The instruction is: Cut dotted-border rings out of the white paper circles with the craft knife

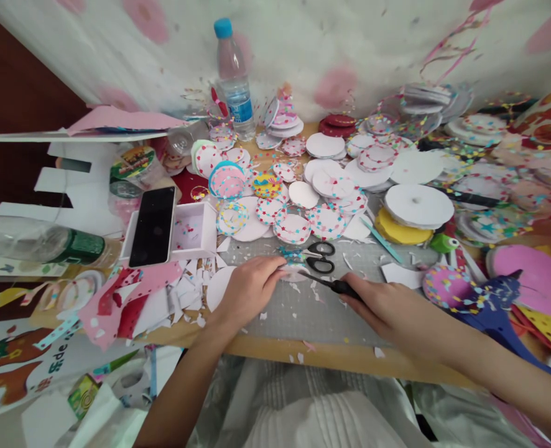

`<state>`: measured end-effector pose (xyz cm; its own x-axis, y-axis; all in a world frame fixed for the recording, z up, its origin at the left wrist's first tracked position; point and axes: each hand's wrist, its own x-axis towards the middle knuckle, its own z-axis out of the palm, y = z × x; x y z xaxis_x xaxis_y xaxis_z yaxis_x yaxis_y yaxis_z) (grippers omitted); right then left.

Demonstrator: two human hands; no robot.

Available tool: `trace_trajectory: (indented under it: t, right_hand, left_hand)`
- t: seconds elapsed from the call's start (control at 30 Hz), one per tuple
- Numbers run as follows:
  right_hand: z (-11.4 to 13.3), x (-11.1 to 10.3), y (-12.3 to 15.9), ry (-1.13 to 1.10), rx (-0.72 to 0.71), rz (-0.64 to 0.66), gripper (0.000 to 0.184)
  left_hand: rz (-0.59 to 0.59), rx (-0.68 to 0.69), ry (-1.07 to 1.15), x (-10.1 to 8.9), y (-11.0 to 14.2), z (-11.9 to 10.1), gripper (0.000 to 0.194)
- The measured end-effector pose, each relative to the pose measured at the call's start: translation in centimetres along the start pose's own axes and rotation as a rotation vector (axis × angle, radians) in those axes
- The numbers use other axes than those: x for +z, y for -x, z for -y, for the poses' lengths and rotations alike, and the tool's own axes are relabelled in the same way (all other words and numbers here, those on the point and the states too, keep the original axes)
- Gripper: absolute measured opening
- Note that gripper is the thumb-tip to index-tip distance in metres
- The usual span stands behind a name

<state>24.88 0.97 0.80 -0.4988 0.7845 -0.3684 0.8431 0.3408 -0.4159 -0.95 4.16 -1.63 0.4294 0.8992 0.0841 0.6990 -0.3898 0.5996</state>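
My left hand rests low over the grey cutting mat, fingers together at the edge of a small pale disc. From the right, my right hand grips a black-handled tool. Its thin, straight dark shaft reaches to the disc's right side; I cannot tell its exact kind. Just beyond the disc lie black-handled scissors, with a small blue piece by their blades. A larger white disc is partly behind my left hand. Paper scraps are scattered around.
Many white and star-trimmed discs cover the back of the table. A water bottle stands behind them. At left are a phone on a white box, paper scraps and a lying bottle. A teal stick lies right of centre.
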Motion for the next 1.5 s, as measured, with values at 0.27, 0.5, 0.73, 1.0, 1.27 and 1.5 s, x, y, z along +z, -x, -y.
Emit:
trace_trajectory:
  t: [0.27, 0.5, 0.73, 1.0, 1.27, 1.5]
  right_hand:
    - [0.2, -1.4, -0.9, 0.123, 0.024, 0.136, 0.017]
    - [0.2, -2.9, -2.0, 0.188, 0.012, 0.183, 0.016]
    - [-0.1, -4.0, -3.2, 0.157, -0.015, 0.231, 0.014]
    - [0.0, -3.9, -3.8, 0.064, -0.004, 0.265, 0.017]
    - [0.3, -2.5, -3.8, -0.118, 0.045, 0.259, 0.019]
    - [-0.3, -0.1, -4.4, -0.228, 0.058, 0.224, 0.019]
  left_hand:
    - [0.086, -0.010, -0.022, -0.2, -0.5, -0.2, 0.015]
    - [0.152, 0.000, -0.068, -0.4, -1.3, -0.5, 0.014]
    - [0.169, -0.009, -0.068, -0.4, -1.8, -0.4, 0.015]
    - [0.143, -0.025, -0.050, -0.2, -1.9, -0.1, 0.012]
    - [0.024, -0.106, 0.076, 0.5, -1.2, 1.1, 0.011]
    - [0.000, -0.217, 0.207, 0.9, -1.1, 1.6, 0.011]
